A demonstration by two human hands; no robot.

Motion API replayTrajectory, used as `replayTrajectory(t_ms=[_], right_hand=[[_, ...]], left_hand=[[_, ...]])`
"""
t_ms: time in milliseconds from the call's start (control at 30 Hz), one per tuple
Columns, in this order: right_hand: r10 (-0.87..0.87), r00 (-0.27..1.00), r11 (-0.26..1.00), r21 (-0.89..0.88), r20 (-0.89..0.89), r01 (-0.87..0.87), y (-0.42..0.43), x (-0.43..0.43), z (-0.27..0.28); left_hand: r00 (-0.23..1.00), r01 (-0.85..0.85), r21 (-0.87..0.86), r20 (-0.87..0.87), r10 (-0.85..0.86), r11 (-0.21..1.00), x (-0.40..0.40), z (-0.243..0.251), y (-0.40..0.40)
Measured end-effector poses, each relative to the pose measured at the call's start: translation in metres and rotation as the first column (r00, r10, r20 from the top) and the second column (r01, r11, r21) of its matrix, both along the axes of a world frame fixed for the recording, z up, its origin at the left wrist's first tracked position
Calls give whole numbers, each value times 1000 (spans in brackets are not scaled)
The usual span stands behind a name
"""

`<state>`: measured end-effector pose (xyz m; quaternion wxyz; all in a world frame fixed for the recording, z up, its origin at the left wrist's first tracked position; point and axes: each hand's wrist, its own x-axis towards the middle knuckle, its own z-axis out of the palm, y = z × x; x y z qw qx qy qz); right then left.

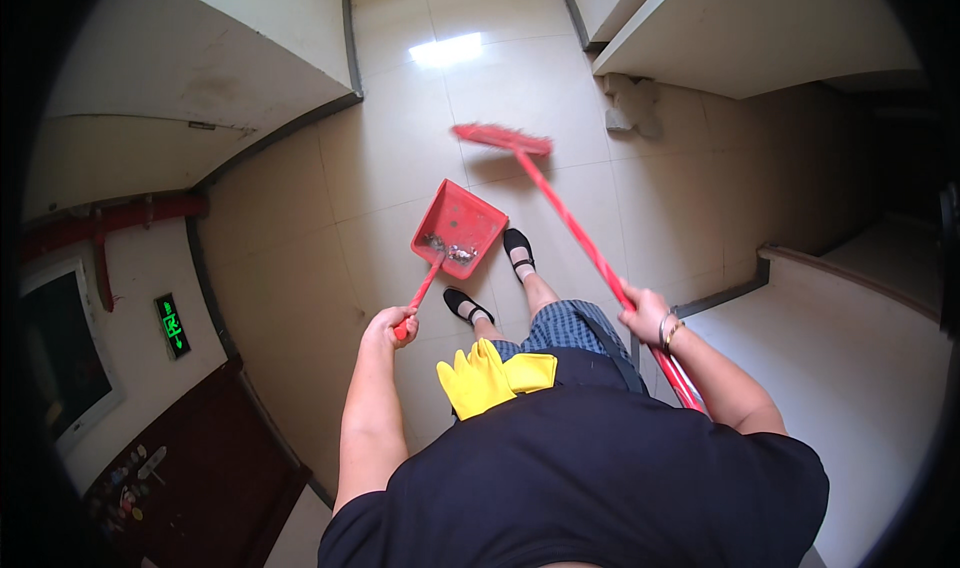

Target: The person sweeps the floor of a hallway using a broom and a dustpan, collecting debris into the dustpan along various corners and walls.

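Note:
My left hand (pixel 394 326) is closed around the handle of a red plastic dustpan (pixel 466 223), which holds a small heap of grey and whitish debris near its handle end. My right hand (pixel 645 313) grips the red-and-white striped stick of a red broom (pixel 574 227). The broom's bristled head (pixel 502 139) is slightly blurred, beyond the dustpan and a little to its right, with a shadow beneath it. Whether the bristles touch the floor, I cannot tell. Yellow rubber gloves (pixel 487 377) hang at my waist.
Pale floor tiles (pixel 390 140) run between walls with dark skirting. A broken greyish block (pixel 631 107) lies by the right wall corner. At left are a red pipe (pixel 142 212), a lit green exit sign (pixel 173 326) and a dark red door (pixel 202 463). My black shoes (pixel 469 305) stand near the dustpan.

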<state>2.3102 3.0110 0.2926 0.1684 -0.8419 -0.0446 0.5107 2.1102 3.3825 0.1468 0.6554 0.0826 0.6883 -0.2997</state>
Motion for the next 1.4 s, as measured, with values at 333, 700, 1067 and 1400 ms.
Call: replayTrajectory(t_ms=[333,700,1067,1400], right_hand=[[-94,928,988,82,-360,132,17,-22,14],[242,943,931,219,227,-291,74,52,-26],[249,965,961,103,80,-256,109,41,-93],[722,687,648,264,85,-714,40,-159,-25]], left_hand=[[995,76,39,-64,-74,996,-9,-9,5],[979,-202,32,-16,203,979,-113,33,-30],[911,-406,85,-44,410,910,-185,12,-80],[801,-595,-53,36,597,802,-267,-46,-65]])
